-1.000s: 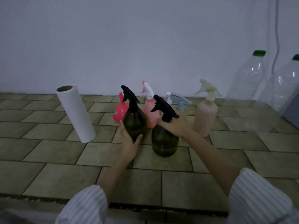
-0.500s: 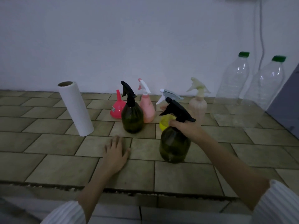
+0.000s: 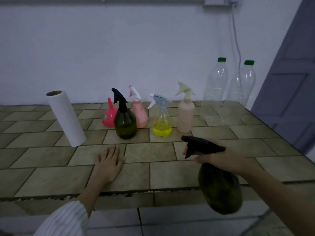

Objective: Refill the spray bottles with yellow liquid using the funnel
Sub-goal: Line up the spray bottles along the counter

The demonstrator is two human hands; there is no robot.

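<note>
Head view, looking down over a tiled counter that runs to a pale wall. At about four o'clock, the right hand curls round the neck of a dark green spray bottle, just below its black trigger head, and holds it clear of the counter, out past the front edge. The bottle's long axis is near upright, the base tipped slightly toward the lower right; the nozzle points toward nine o'clock. At seven o'clock the left hand lies flat on the tiles with fingers straight and spread, grasping nothing.

At twelve o'clock stands a row of upright items: a pink funnel resting wide mouth down with its spout up, a second dark green bottle, a pink sprayer, a clear sprayer with yellow liquid in its lower part, and a beige sprayer. A paper towel roll stands at ten o'clock; two clear empty bottles with green caps stand at two o'clock.

The step in hand looks like bringing one bottle out of the row to prepare it for filling. The next move probably calls for setting it down, steadying the body with the free hand, and unscrewing the trigger head so the funnel can sit in the neck
</note>
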